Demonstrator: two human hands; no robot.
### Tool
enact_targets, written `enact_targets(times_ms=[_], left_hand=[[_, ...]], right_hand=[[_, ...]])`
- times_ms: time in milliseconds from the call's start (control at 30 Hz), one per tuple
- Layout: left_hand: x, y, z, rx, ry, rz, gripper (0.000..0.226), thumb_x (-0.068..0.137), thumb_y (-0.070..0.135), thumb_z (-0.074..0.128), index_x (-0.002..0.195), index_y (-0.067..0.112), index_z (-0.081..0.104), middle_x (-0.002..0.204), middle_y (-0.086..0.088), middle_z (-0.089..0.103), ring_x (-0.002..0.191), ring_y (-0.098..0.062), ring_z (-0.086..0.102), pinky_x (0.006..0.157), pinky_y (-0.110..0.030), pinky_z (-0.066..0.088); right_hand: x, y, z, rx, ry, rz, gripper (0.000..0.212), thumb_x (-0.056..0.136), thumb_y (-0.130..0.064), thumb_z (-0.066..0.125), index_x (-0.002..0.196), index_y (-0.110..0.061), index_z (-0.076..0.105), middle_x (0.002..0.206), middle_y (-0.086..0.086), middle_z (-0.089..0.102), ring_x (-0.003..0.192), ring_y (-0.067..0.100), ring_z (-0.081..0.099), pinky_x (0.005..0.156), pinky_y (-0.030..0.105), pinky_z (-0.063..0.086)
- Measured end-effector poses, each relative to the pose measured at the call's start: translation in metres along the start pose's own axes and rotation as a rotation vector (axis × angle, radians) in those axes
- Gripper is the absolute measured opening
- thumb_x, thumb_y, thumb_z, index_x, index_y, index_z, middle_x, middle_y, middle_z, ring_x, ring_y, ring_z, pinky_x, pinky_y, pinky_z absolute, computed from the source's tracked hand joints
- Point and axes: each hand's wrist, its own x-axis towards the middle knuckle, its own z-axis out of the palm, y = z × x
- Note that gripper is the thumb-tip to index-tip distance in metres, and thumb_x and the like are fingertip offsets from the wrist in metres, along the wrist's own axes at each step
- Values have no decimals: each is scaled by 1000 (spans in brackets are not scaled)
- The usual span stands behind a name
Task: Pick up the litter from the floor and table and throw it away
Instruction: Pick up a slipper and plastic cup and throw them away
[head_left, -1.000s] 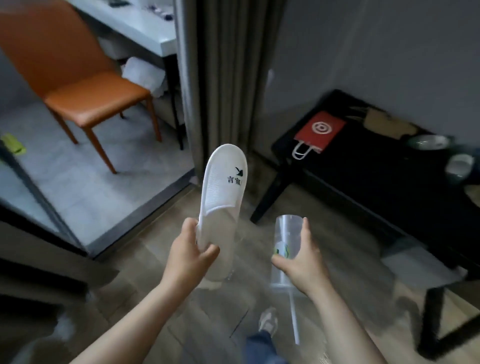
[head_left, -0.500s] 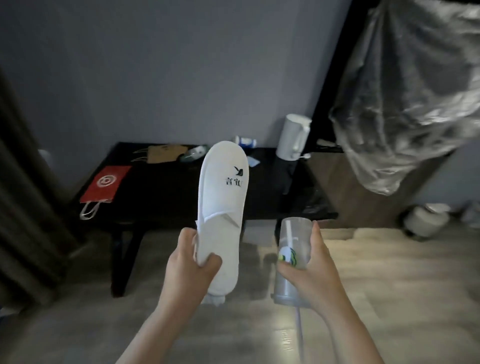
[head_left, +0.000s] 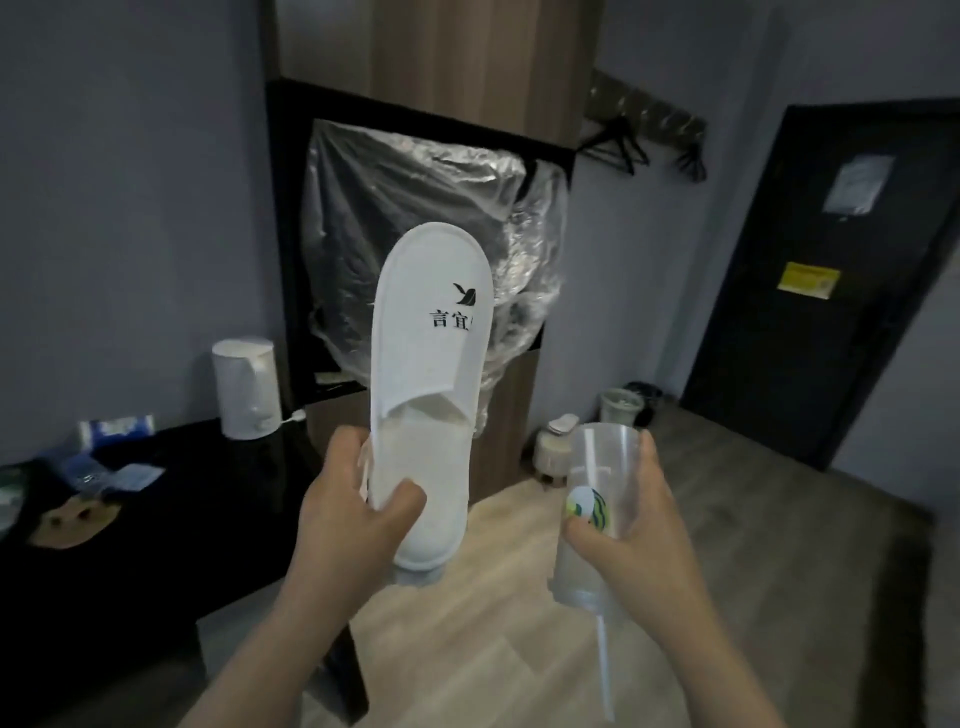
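1. Grey walls and a pale wood floor are all around us, with a dark door far off on the right.
2. We hold a white slipper up in front of us, toe up. Our left hand is closed around its heel end, thumb on top.
3. Our right hand is wrapped around a clear plastic cup held upside down, with a straw poking out below.
4. We think the slipper is light and soft — it could flop, so the heel is a good place to hold. The cup looks thin and would squash if we squeezed hard, so a gentle hold around the middle seems best.
5. Behind the slipper hangs a big crinkly plastic bag on a wooden post.
6. More cups sit on the floor near the post — litter too, we guess.
7. On the left, a black table holds a white kettle and some papers and wrappers.
8. Things on the table are dark and blurry, so we cannot tell what each one is. We see no bin for sure.
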Motion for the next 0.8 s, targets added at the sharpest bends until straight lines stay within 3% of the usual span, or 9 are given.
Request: enact_targets(times_ms=[233, 300, 433, 533, 633, 800], left_hand=[[84, 24, 102, -85, -130, 130, 27, 77, 21, 69, 93, 23, 47, 81, 7, 62, 75, -1, 57, 60, -30, 46], [109, 25, 129, -111, -160, 145, 29, 71, 30, 66, 92, 27, 47, 81, 10, 62, 73, -1, 58, 61, -31, 46], [172, 23, 179, -189, -225, 164, 30, 62, 31, 60, 88, 31, 47, 80, 9, 63, 73, 5, 57, 52, -22, 40], [230, 26, 212, -205, -259, 175, 28, 68, 28, 66, 88, 31, 47, 81, 8, 63, 70, -3, 58, 42, -17, 39], [285, 23, 245, -178, -264, 218, 29, 68, 29, 67, 88, 27, 46, 78, 9, 63, 68, -1, 57, 51, -24, 40], [350, 12, 304, -129, -304, 270, 31, 73, 14, 71, 86, 25, 46, 77, 13, 62, 69, 9, 56, 49, -14, 37]], right_hand=[[87, 20, -58, -65, 146, -16, 106, 77, -30, 70, 151, -40, -5, 151, -17, 22, 116, -2, 29, 91, 24, 31], [119, 23, -65, -92, 183, -31, 107, 77, -32, 70, 151, -40, -7, 152, -17, 21, 116, -3, 28, 91, 24, 30], [185, 27, -73, -132, 261, -45, 108, 77, -32, 71, 150, -43, -8, 151, -18, 21, 116, -3, 29, 88, 24, 33], [240, 30, -75, -153, 301, -32, 108, 77, -31, 71, 150, -44, -8, 150, -18, 22, 116, -2, 31, 88, 24, 34], [294, 38, -73, -187, 343, -19, 109, 75, -32, 71, 150, -43, -8, 149, -17, 23, 116, 0, 34, 89, 26, 36], [364, 64, -72, -226, 386, 12, 111, 75, -32, 73, 150, -43, -9, 135, -23, 25, 121, 3, 34, 91, 28, 38]])
